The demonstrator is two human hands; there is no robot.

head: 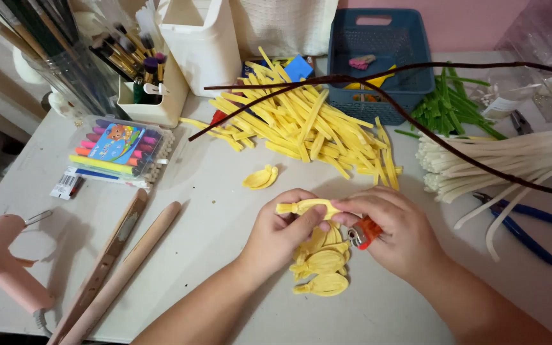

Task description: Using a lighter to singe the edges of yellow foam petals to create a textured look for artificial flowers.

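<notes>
My left hand (282,230) and my right hand (394,230) meet over the white table (212,211), both pinching one yellow pipe-cleaner petal (305,206) held flat between their fingertips. An orange lighter (364,232) is also tucked in my right hand, under the thumb. Just below the hands lies a small heap of finished yellow petals (322,268). One more yellow petal (260,177) lies alone on the table above my left hand.
A big pile of yellow pipe cleaners (308,124) lies behind, with white ones (499,160) and green ones (455,105) to the right. Dark brown wires (378,80) arch overhead. Blue pliers (525,220), a blue basket (378,57), a marker case (119,150), wooden sticks (122,262) and a pink glue gun (1,255) surround the hands.
</notes>
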